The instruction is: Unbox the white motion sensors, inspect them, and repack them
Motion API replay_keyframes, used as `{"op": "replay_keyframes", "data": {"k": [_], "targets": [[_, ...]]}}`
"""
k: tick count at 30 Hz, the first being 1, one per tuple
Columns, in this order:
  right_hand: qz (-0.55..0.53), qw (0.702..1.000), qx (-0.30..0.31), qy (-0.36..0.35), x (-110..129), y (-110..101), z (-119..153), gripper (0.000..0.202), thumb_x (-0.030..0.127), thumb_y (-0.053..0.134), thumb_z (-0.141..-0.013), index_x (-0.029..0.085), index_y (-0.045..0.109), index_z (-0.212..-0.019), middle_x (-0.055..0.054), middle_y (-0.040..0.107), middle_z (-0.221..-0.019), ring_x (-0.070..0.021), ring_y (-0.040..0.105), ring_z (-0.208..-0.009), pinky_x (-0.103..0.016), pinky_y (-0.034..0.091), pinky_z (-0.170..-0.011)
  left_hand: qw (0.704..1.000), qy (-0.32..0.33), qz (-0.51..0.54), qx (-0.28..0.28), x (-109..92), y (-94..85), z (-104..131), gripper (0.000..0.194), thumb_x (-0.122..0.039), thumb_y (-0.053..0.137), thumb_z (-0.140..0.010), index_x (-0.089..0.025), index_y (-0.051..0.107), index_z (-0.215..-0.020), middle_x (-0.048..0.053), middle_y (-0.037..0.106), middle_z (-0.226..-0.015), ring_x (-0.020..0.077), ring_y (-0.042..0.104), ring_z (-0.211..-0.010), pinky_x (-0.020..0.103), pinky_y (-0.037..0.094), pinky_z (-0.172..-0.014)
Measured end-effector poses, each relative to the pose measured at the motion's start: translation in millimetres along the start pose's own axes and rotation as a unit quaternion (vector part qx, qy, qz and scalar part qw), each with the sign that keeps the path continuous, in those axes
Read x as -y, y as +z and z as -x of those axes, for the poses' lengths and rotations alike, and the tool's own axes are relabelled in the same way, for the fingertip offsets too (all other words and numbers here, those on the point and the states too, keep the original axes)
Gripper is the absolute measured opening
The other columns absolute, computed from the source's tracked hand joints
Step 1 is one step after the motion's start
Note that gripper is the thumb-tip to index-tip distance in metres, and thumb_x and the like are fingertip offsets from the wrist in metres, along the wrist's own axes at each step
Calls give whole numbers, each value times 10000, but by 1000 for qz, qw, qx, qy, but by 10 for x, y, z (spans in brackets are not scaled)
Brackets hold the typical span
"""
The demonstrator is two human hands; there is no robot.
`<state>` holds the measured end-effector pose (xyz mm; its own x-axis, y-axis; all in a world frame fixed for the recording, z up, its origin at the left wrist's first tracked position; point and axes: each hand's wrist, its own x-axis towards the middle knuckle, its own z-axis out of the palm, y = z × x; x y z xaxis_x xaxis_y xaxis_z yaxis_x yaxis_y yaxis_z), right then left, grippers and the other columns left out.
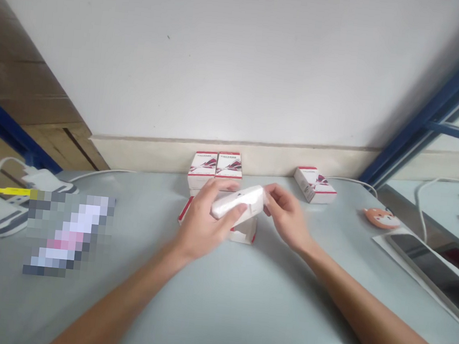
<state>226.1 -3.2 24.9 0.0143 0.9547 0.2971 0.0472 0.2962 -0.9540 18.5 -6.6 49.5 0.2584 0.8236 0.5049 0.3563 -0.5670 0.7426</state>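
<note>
White object (235,199) inside left grip (204,218)

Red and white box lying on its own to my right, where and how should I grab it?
Probably by its left and right sides, with the nearer right hand, reaching down from the front: the box lies flat, its top uncovered, while the wall and a white cable sit close behind.

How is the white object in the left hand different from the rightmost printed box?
The white object is in the left hand; the printed box rests on the table. The object has rounded corners, the box sharper ones. The object looks nearly plain; the box shows coloured print. Both are mainly white.
</note>
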Motion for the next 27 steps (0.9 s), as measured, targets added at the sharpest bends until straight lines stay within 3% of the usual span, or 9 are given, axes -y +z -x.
{"op": "replay_keyframes", "data": {"k": [3,6,11,14,17,20,22,24,27], "targets": [[1,1000,0,19,20,-7,-1,394,602,686,-917,214,654,-855,29,508,-698,-144,437,-666,-296,364,-640,993,-82,63,54,-7,-63,-58,324,-465,678,-966,-290,653,-1237,54,672,-1313,274,621,-1279,366,496,-1066],[-26,997,7,74,1,-27,-17,355,566,728,-896,216,676,-929,42,506,-678,-140,430,-653,-289,345,-628,972,-152,118,137,-20,-146,-94,390,-513,685,-951,-325,641,-1289,48,656,-1389,302,605,-1322,353,531,-987],[-142,972,59,179,0,-68,-45,328,473,806,-841,230,660,-1006,25,604,-756,-157,511,-701,-308,412,-696,893,-273,256,250,-45,-237,-89,614,-491,742,-922,-434,515,-1490,51,711,-1297,266,734,-1044,347,578,-828],[-195,958,60,200,52,-88,-49,265,422,815,-837,219,671,-927,13,619,-796,-154,521,-733,-315,443,-752,835,-310,392,229,-42,-211,-90,638,-435,712,-952,-425,470,-1542,64,703,-1350,255,767,-964,411,601,-896],[-237,949,36,202,95,-94,-49,231,347,839,-818,206,695,-931,33,553,-760,-126,455,-705,-284,432,-764,793,-316,486,187,-20,-163,-109,562,-395,639,-994,-316,510,-1535,115,635,-1486,275,784,-960,458,595,-963],[-265,940,27,212,112,-82,-49,190,277,828,-806,199,693,-915,36,508,-732,-126,432,-697,-271,419,-731,753,-314,542,202,5,-161,-126,502,-389,580,-1018,-181,577,-1475,173,600,-1529,332,772,-1083,474,534,-1080],[-271,938,33,216,109,-76,-50,147,246,802,-809,196,685,-883,35,493,-720,-128,428,-692,-265,409,-703,726,-298,576,228,10,-187,-125,544,-365,616,-975,-158,572,-1477,174,594,-1538,377,717,-1222,493,464,-1165],[-271,938,51,211,97,-78,-50,108,233,769,-823,193,670,-842,30,487,-721,-130,426,-689,-266,407,-690,720,-266,589,255,1,-212,-112,683,-285,730,-856,-193,546,-1507,143,583,-1557,400,640,-1341,499,405,-1220],[-272,938,73,203,72,-91,-53,103,241,726,-848,200,643,-803,20,495,-733,-142,431,-685,-281,415,-679,785,-234,508,268,-32,-188,-73,812,-159,822,-779,-300,524,-1520,90,601,-1538,373,644,-1342,498,442,-1191]]}}
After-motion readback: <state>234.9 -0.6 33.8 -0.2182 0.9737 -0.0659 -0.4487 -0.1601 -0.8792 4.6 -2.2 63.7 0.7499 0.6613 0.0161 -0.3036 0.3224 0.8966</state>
